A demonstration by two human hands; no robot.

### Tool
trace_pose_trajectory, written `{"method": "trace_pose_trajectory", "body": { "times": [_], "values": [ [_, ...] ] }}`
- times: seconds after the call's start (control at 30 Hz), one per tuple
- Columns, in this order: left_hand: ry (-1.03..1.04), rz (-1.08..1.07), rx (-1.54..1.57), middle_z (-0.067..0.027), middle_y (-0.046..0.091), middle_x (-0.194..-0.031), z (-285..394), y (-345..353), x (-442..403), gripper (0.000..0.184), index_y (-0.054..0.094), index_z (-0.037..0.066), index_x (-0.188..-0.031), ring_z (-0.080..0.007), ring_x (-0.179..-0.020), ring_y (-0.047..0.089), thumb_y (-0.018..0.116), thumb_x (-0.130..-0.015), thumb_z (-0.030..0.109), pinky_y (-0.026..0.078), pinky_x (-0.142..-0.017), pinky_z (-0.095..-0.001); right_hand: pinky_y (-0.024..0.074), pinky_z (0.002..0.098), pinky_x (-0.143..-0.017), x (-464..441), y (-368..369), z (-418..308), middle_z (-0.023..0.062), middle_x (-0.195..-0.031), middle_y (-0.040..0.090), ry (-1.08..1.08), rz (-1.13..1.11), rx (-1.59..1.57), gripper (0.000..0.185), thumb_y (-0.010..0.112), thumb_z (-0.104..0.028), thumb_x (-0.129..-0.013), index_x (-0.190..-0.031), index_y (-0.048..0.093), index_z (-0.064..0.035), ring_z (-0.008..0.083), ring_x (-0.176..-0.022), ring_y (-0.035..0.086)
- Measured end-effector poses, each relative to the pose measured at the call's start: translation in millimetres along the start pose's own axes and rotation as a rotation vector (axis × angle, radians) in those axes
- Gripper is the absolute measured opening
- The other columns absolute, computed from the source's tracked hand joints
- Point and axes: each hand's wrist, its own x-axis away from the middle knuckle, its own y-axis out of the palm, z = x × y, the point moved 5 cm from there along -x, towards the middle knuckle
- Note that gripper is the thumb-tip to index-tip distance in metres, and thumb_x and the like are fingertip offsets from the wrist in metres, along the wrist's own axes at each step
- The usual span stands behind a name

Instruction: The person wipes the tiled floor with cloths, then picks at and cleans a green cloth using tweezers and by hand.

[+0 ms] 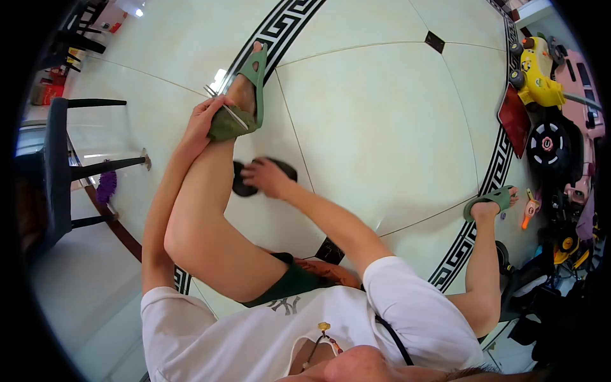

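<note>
My left hand [208, 113] is closed on a dark green piece [228, 126], cloth-like, beside my left ankle. Thin silvery sticks [237, 117] cross this piece and stick out past my fingers; their kind is unclear. My right hand [266, 178] is smeared by motion, over a dark rounded object [242, 179] low by my left shin. Part of that black object shows on either side of the hand, too blurred to name. Whether the fingers grip it cannot be made out. Green sandals [254, 67] are on both feet.
Pale glossy tiles [375, 121] with a black patterned border make up the floor. A dark chair [57, 165] stands at the left, near a purple fluffy item [107, 186]. Along the right are a yellow ride-on toy [538, 73], a pink toy vehicle [579, 83] and an orange toy [527, 213].
</note>
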Motion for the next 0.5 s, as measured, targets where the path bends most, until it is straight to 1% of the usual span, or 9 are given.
{"method": "trace_pose_trajectory", "body": {
  "times": [0.1, 0.17, 0.27, 0.33, 0.37, 0.4, 0.43, 0.47, 0.5],
  "values": [
    [0.071, 0.0, -0.144, -0.0033, 0.065, -0.084, 6, -6, 4, 0.026, 0.066, 0.004, -0.09, -0.0105, -0.078, 0.061, 0.055, -0.095, 0.027, 0.05, -0.072, -0.0244, 0.0329, 0.0396, -0.102, 9, 31, -47, -0.0057, -0.112, 0.062, -0.206, -0.167, -0.106, 0.018, 0.063, -0.01, -0.071, -0.083, 0.07, -0.0217, 0.0162, -0.118, 0.048],
    [0.106, 0.013, -0.178, -0.0031, 0.065, -0.084, 2, -8, 3, 0.026, 0.067, 0.003, -0.09, -0.0099, -0.077, 0.061, 0.055, -0.095, 0.026, 0.05, -0.071, -0.0237, 0.0394, 0.0372, -0.096, 33, 39, -64, -0.0047, -0.1, 0.067, -0.246, -0.309, -0.123, 0.016, 0.068, -0.012, -0.066, -0.077, 0.071, -0.022, 0.0171, -0.109, 0.054],
    [0.136, 0.021, -0.177, -0.0031, 0.065, -0.084, -5, -24, -1, 0.028, 0.067, 0.003, -0.091, -0.0093, -0.076, 0.06, 0.055, -0.095, 0.028, 0.049, -0.07, -0.0236, 0.0465, 0.0356, -0.084, 86, 7, -63, 0.0001, -0.091, 0.069, -0.08, -0.528, -0.219, 0.025, 0.07, -0.009, -0.059, -0.081, 0.073, -0.0208, 0.0222, -0.095, 0.061],
    [0.137, 0.037, -0.193, -0.0029, 0.064, -0.084, -9, -33, -5, 0.028, 0.067, 0.004, -0.093, -0.0094, -0.076, 0.06, 0.056, -0.094, 0.03, 0.05, -0.07, -0.0236, 0.049, 0.036, -0.076, 135, -26, -31, 0.0058, -0.089, 0.069, 0.13, -0.226, -0.585, 0.036, 0.067, -0.005, -0.056, -0.089, 0.074, -0.0179, 0.0287, -0.084, 0.062],
    [0.142, 0.041, -0.199, -0.0028, 0.064, -0.084, -10, -34, -8, 0.029, 0.067, 0.004, -0.093, -0.0094, -0.077, 0.059, 0.057, -0.094, 0.031, 0.05, -0.069, -0.0236, 0.0488, 0.0348, -0.077, 166, -51, -10, 0.01, -0.089, 0.069, 0.238, -0.034, -0.843, 0.043, 0.062, -0.001, -0.056, -0.094, 0.073, -0.0144, 0.0274, -0.082, 0.063],
    [0.151, 0.034, -0.196, -0.0031, 0.064, -0.086, -6, -31, -3, 0.03, 0.067, 0.004, -0.094, -0.0098, -0.078, 0.059, 0.057, -0.094, 0.032, 0.05, -0.071, -0.0237, 0.0492, 0.031, -0.078, 201, -81, 10, 0.0109, -0.091, 0.07, 0.5, 0.062, -0.98, 0.047, 0.057, 0.005, -0.055, -0.096, 0.073, -0.0111, 0.0206, -0.083, 0.064],
    [0.176, 0.031, -0.192, -0.003, 0.064, -0.085, -8, -33, -5, 0.03, 0.067, 0.004, -0.093, -0.0094, -0.077, 0.059, 0.057, -0.094, 0.031, 0.049, -0.071, -0.0235, 0.0492, 0.028, -0.079, 237, -115, 25, 0.0094, -0.091, 0.07, 0.683, 0.219, -1.062, 0.05, 0.051, 0.01, -0.055, -0.097, 0.072, -0.0069, 0.0159, -0.088, 0.063],
    [0.205, 0.032, -0.187, -0.0029, 0.064, -0.084, -8, -34, -6, 0.029, 0.067, 0.004, -0.092, -0.0091, -0.076, 0.059, 0.057, -0.093, 0.031, 0.049, -0.07, -0.0233, 0.0484, 0.0278, -0.085, 281, -144, 45, 0.008, -0.092, 0.07, 0.801, 0.38, -0.96, 0.05, 0.048, 0.013, -0.055, -0.096, 0.071, -0.0022, 0.0172, -0.093, 0.063],
    [0.233, 0.036, -0.183, -0.0028, 0.064, -0.082, -5, -31, -4, 0.029, 0.068, 0.003, -0.091, -0.0088, -0.075, 0.058, 0.058, -0.093, 0.03, 0.048, -0.069, -0.023, 0.0465, 0.0278, -0.091, 324, -173, 58, 0.0095, -0.098, 0.069, 0.802, 0.6, -0.874, 0.051, 0.047, 0.013, -0.054, -0.097, 0.07, 0.0007, 0.0189, -0.099, 0.062]
  ]
}}
